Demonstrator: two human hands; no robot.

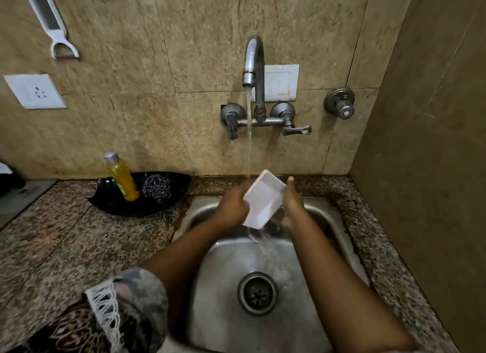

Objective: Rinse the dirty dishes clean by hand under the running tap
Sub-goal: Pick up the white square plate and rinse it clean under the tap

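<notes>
A white rectangular dish (264,198) is held tilted over the steel sink (323,213), just under the stream from the wall tap (253,60). My left hand (232,206) grips its left edge and my right hand (290,202) grips its right edge, thumb pointing up. Water pours off the dish's lower corner and falls toward the drain (257,292). The inside of the dish faces me and looks plain white.
On the granite counter (65,242) to the left lies a black dish (173,197) holding a yellow soap bottle (122,177) and a steel scrubber (157,187). A wall socket (34,91) and a hanging peeler (51,21) are at upper left. A side wall closes the right.
</notes>
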